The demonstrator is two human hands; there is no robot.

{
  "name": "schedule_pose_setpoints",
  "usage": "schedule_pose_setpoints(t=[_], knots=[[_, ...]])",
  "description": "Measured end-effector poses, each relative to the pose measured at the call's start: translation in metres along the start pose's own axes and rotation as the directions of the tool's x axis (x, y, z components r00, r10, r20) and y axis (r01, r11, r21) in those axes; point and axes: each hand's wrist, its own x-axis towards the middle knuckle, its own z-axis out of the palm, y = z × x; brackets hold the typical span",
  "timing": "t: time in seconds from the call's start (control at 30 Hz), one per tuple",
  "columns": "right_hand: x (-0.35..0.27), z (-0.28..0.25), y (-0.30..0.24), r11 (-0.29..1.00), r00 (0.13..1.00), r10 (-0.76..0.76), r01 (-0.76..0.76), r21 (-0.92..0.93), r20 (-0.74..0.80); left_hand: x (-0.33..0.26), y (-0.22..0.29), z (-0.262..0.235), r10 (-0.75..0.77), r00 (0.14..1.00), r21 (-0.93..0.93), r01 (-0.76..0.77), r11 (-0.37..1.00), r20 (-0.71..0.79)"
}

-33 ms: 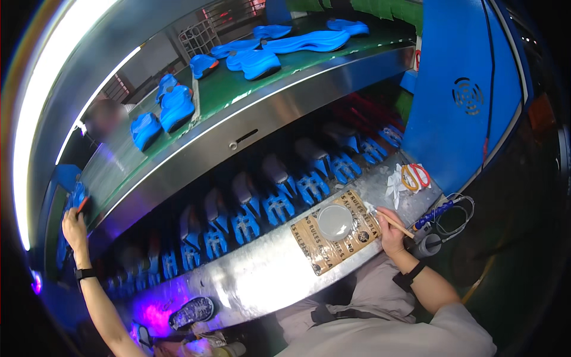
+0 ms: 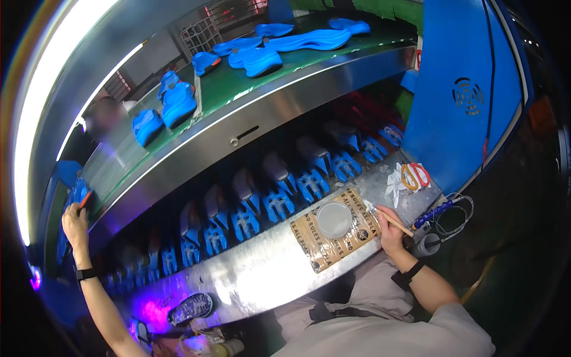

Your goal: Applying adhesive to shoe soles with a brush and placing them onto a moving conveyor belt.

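Note:
My left hand (image 2: 75, 227) reaches out to the far left, fingers closed at a blue shoe sole (image 2: 78, 191) with an orange patch; part of the sole is hidden. Low on the right, my right hand (image 2: 391, 231) grips a brush (image 2: 395, 221) by its wooden handle, its white bristles pointing left. Close to those bristles, a round bowl (image 2: 335, 221) of whitish liquid stands on a brown printed pad (image 2: 324, 254). The pad lies on the metal ledge (image 2: 256, 268) before me.
Blue soles (image 2: 178, 104) lie on the green upper belt (image 2: 238, 88). Below its metal edge runs a row of blue-and-grey shoe parts (image 2: 278, 205). Scissors (image 2: 410, 177) with yellow and red handles, a grey cup (image 2: 427, 245) and a dark sole (image 2: 191, 308) are near the ledge.
The soles on the upper belt have shifted slightly to the right. My left hand and the sole at its fingers are a little higher. My right hand has hardly moved.

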Motion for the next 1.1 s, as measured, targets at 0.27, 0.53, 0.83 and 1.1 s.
schedule_pose_setpoints(t=[0.27,0.53,0.83,1.1], knots=[[0.007,-0.001,-0.018,0.949,0.990,0.141,-0.136,0.283,0.003,-0.005,0.035,-0.049,-0.606,0.357,-0.227,0.932,0.282,0.711],[0.036,0.011,-0.100,0.995,0.910,-0.089,0.063,0.077,0.406,-0.094,0.098,-0.038,-0.391,0.529,-0.655,0.542,-0.527,0.753],[0.049,0.026,-0.124,0.969,0.843,0.065,0.076,-0.237,0.535,-0.253,0.328,-0.139,0.059,0.419,-0.283,0.704,-0.652,0.906],[0.036,0.026,-0.107,0.997,0.880,0.021,-0.057,0.060,0.475,-0.328,0.425,-0.211,0.506,-0.053,0.497,0.295,-0.816,0.861]])
